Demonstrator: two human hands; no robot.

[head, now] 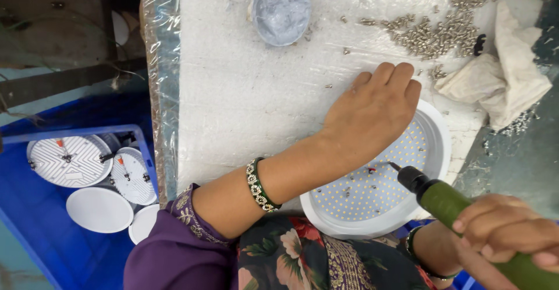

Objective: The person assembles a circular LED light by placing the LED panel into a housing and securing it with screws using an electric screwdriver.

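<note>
A round white lamp housing [434,135] with a dotted light board [372,191] inside lies at the near edge of a white plastic-wrapped foam slab [250,98]. My left hand [372,112] rests palm down on the housing's far rim and the board, holding it still. My right hand [506,232] grips a green electric screwdriver [460,211], whose dark tip touches the board near a small red spot. A pile of small silver screws [437,31] lies just beyond my left fingers.
A grey bowl of pale paste [280,11] with a stick in it stands at the slab's far side. A crumpled white cloth [506,74] lies at the right. On the left, a blue crate [35,208] holds several round lamp parts [70,161].
</note>
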